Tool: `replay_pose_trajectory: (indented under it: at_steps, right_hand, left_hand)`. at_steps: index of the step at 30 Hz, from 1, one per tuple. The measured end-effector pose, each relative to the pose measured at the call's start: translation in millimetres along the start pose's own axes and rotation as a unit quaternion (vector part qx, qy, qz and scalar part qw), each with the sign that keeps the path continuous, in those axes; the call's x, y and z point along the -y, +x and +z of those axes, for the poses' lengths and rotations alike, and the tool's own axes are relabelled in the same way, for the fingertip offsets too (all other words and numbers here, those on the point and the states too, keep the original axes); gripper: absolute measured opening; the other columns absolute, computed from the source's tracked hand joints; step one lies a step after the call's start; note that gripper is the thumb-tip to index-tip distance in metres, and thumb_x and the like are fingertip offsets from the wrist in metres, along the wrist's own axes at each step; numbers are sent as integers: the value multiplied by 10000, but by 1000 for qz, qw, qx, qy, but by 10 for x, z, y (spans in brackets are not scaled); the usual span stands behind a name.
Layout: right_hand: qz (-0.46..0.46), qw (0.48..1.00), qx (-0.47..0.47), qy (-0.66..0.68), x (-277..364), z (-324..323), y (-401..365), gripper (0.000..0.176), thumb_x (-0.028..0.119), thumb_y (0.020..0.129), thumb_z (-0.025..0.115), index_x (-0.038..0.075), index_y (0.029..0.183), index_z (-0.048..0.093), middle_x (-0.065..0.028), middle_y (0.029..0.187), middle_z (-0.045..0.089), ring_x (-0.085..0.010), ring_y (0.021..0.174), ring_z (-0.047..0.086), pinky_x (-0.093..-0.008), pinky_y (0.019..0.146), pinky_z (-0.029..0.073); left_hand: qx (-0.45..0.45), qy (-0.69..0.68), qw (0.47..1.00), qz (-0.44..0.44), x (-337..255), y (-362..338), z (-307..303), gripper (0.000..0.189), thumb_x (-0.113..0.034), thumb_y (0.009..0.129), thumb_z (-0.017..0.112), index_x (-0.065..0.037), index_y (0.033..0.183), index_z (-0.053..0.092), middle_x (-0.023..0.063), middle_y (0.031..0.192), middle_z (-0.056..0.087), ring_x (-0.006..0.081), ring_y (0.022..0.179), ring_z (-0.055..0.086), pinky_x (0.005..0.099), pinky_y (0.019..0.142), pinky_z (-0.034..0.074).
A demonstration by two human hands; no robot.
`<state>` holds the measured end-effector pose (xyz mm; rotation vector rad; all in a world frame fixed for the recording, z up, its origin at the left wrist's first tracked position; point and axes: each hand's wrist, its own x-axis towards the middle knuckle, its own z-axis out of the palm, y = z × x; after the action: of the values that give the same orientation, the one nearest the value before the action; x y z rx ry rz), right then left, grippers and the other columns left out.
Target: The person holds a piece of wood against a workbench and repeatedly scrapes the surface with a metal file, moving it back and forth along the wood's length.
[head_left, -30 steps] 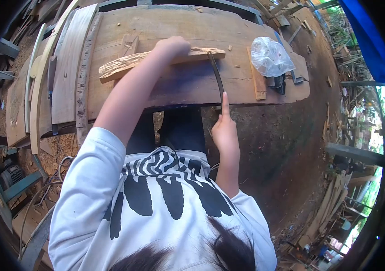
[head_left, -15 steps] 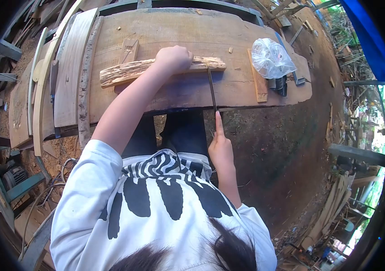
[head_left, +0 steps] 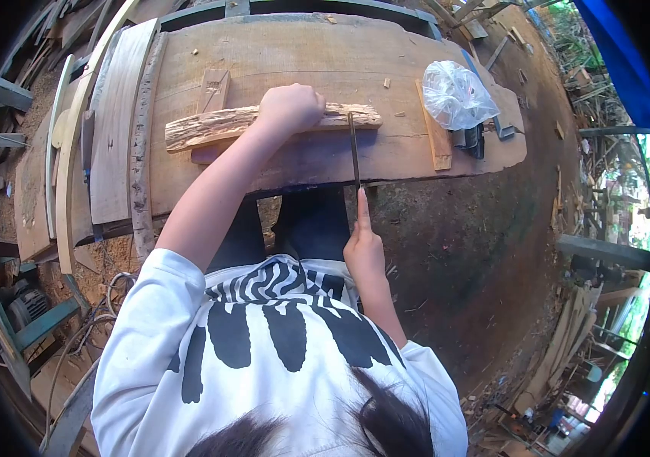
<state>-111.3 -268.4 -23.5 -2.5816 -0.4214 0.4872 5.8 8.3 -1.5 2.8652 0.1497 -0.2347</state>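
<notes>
A rough, splintered piece of wood (head_left: 203, 131) lies across the workbench, raised on a block (head_left: 207, 155) beneath it. Closed over its middle, my left hand (head_left: 291, 106) grips it and holds it down. My right hand (head_left: 364, 247) is wrapped round the handle of a hand saw (head_left: 355, 154), index finger stretched along it. The narrow blade is seen nearly edge-on and crosses the wood close to its right end. Its teeth and most of the handle are hidden.
A clear plastic bag (head_left: 458, 95) sits on the workbench (head_left: 287, 46) beside a short wooden slat (head_left: 435, 129) and a dark tool (head_left: 473, 141). A small wood block (head_left: 214, 87) lies behind the work. Long boards (head_left: 123, 114) lie along the left side.
My right hand and the saw have shifted slightly left and forward, and the blade now stands straighter across the wood. My left hand keeps its grip.
</notes>
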Motion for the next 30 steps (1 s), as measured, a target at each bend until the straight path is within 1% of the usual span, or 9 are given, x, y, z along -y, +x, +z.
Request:
replay_pose_trajectory:
  at_steps: [5, 7, 8, 10, 12, 15, 20, 24, 30]
  right_hand:
    - [17, 999, 38, -23, 305, -97, 360, 800, 24, 967, 453, 340, 1583, 52, -315, 822, 658, -475, 804, 669, -561, 719, 511]
    - [19, 998, 41, -41, 502, -193, 552, 850, 8, 943, 463, 359, 1577, 20, -342, 907, 657, -472, 886, 669, -558, 789, 510]
    - [16, 998, 41, -39, 582, -239, 622, 850, 8, 943, 463, 359, 1577, 20, -342, 907, 657, -472, 886, 669, -558, 789, 510]
    - [59, 995, 70, -43, 680, -335, 710, 891, -3, 922, 474, 366, 1575, -7, -351, 965, 652, -473, 935, 661, -553, 827, 499]
    - [73, 994, 76, -29, 661, -416, 733, 851, 8, 946, 461, 386, 1572, 26, -348, 985, 651, -472, 958, 656, -550, 840, 493]
    - [25, 998, 65, -6, 549, -524, 647, 735, 62, 1005, 430, 414, 1563, 106, -331, 980, 657, -487, 949, 645, -556, 821, 479]
    - [35, 996, 81, 13, 483, -547, 253, 721, 72, 1014, 419, 397, 1568, 93, -338, 948, 651, -493, 924, 643, -557, 780, 459]
    - [41, 996, 77, 22, 464, -533, 200, 720, 64, 1014, 412, 381, 1573, 86, -341, 955, 648, -493, 924, 643, -551, 771, 458]
    - [-4, 998, 60, 14, 598, -488, 801, 707, 60, 1014, 398, 343, 1581, 85, -350, 1091, 622, -484, 1028, 623, -538, 872, 466]
  left_hand:
    - [-9, -2, 1000, -8, -17, -13, 2, 333, -207, 921, 429, -38, 874, 712, 176, 940, 723, 351, 883, 708, 476, 754, 570]
    - [3, -4, 999, -32, -21, -16, -62, 359, -218, 937, 426, -78, 989, 752, 155, 1026, 735, 325, 965, 715, 449, 807, 573]
    - [2, -2, 999, -34, -6, -2, -74, 359, -218, 937, 426, -78, 989, 752, 155, 1026, 735, 325, 965, 715, 449, 807, 573]
    - [-46, -87, 992, -77, 28, 36, -68, 419, -270, 958, 397, -31, 885, 733, 200, 946, 721, 373, 894, 704, 479, 808, 557]
    - [-41, -91, 992, -77, 43, 44, -65, 447, -291, 968, 385, -26, 885, 735, 203, 941, 721, 379, 895, 703, 481, 824, 552]
    - [-34, -96, 992, -72, 3, 11, -56, 483, -318, 979, 369, -23, 875, 737, 205, 928, 722, 384, 888, 702, 483, 841, 545]
    - [-25, -104, 992, -74, -23, -18, -13, 509, -332, 987, 356, -23, 852, 737, 205, 908, 722, 377, 874, 703, 487, 844, 542]
    - [-29, -104, 993, -56, -31, -20, 3, 510, -333, 988, 360, -21, 837, 735, 204, 886, 720, 376, 851, 704, 486, 830, 546]
    - [-33, -91, 995, -23, -74, -101, 4, 513, -334, 987, 365, -20, 810, 729, 207, 858, 716, 379, 822, 704, 485, 813, 551]
